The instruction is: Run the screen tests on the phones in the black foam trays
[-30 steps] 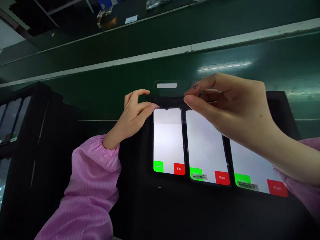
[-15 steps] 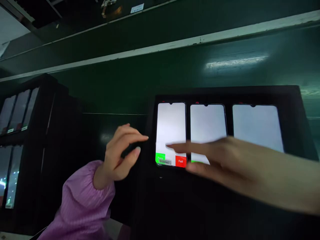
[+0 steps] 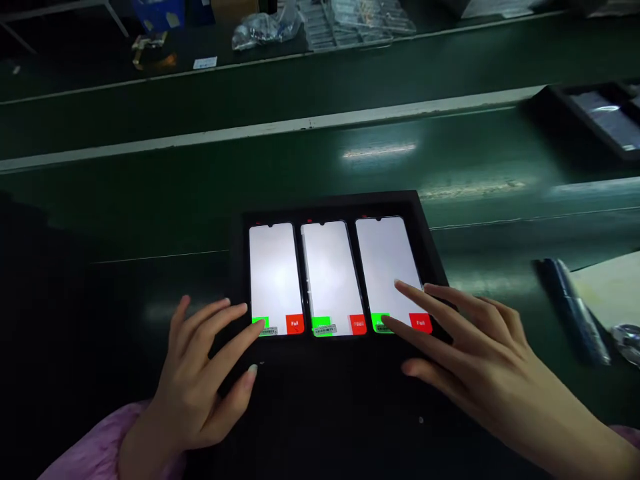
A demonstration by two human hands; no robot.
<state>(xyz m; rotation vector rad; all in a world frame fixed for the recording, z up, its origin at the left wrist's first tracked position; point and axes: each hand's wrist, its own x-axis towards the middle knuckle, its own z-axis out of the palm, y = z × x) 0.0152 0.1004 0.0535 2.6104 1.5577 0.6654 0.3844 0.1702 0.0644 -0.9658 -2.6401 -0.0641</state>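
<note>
Three phones lie side by side in a black tray (image 3: 425, 227), their screens lit white with a green and a red "Fail" button along the bottom. My left hand (image 3: 200, 373) is open with fingers spread, its index fingertip at the green button of the left phone (image 3: 274, 267). Between the hands lies the middle phone (image 3: 331, 273), a barcode sticker on its lower edge. Over the right phone (image 3: 385, 260) my right hand (image 3: 480, 353) is spread open, the index fingertip at that phone's green button. Neither hand grips anything.
A dark pen-like object (image 3: 575, 313) lies at the right beside pale paper (image 3: 613, 287). Another black tray with a screen (image 3: 607, 117) stands at the upper right. Clear plastic bags (image 3: 270, 28) and a blue bin (image 3: 160, 13) are on the far shelf.
My right hand has moved from the left phone to the right phone. My left hand has spread its fingers and come onto the left phone. The view has shifted right.
</note>
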